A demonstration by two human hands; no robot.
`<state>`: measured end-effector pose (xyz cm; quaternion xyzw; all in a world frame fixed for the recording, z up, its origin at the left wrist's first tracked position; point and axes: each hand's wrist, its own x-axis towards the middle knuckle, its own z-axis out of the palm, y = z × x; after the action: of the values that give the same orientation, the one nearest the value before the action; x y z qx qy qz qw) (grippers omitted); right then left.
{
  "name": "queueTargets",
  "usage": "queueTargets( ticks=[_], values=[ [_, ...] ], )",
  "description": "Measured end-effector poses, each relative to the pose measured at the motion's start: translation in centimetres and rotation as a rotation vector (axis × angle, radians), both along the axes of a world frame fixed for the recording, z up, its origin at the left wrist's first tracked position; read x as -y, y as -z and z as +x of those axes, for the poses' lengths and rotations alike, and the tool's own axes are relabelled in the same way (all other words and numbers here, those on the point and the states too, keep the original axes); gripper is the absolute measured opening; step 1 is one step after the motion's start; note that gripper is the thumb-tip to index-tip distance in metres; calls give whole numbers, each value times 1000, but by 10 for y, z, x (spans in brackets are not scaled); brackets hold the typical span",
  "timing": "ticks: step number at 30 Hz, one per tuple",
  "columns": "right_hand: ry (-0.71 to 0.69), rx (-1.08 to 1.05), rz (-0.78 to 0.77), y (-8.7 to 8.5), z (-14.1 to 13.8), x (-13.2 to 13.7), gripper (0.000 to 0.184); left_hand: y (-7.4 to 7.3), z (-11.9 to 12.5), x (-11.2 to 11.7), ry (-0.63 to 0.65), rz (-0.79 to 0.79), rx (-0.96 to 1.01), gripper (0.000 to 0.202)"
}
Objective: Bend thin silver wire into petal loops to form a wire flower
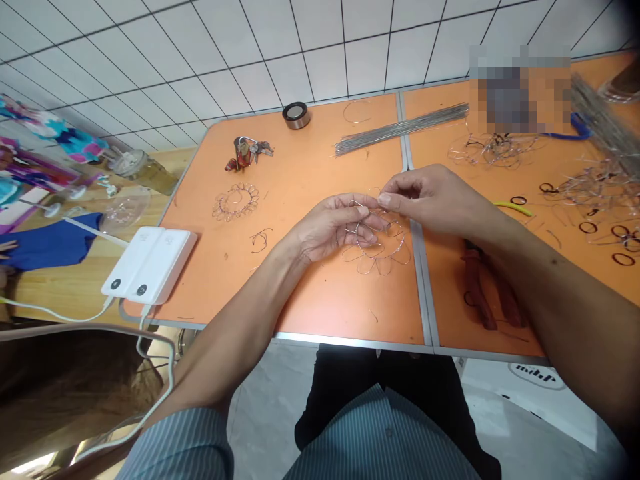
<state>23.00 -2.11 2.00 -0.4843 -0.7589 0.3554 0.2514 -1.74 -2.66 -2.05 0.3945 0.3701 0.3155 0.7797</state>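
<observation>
A looped silver wire flower (383, 261) lies partly lifted at the middle of the orange table (310, 303), its upper part hidden by my hands. My left hand (333, 230) curls around the wire loops and holds them. My right hand (425, 200) pinches a thin wire strand between thumb and fingertips, just above my left hand. Red-handled pliers (493, 287) lie below my right wrist. A second wire flower (235, 202) rests left of my left hand.
A bundle of straight wires (400, 130) and a tangled wire heap (495, 150) lie at the far side. Several dark rings (623, 243) lie at the right. A tape roll (296, 115), keys (247, 152) and a white power bank (147, 263) sit left, beyond the table's metal seam.
</observation>
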Motion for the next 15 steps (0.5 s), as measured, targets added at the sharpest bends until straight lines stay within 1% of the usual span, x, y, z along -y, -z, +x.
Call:
queueTargets(
  ticks=[2, 5, 8, 10, 12, 15],
  values=[
    [18, -14, -17, 0, 0, -1, 47, 2, -1, -1, -10, -1, 12, 15],
    [35, -74, -86, 1, -1, -3, 32, 5, -2, -3, -21, -3, 36, 15],
    [52, -101, -174, 6, -2, -6, 21, 6, -2, -4, -5, 2, 59, 21],
    [49, -112, -232, 11, -3, -7, 21, 7, -2, -4, 15, 15, 82, 30],
    [25, -125, -270, 14, -3, -7, 25, 7, -2, -3, 33, 32, 101, 38],
    [4, -135, -275, 14, -4, -6, 32, 8, -2, -3, 48, 56, 114, 42]
  ],
)
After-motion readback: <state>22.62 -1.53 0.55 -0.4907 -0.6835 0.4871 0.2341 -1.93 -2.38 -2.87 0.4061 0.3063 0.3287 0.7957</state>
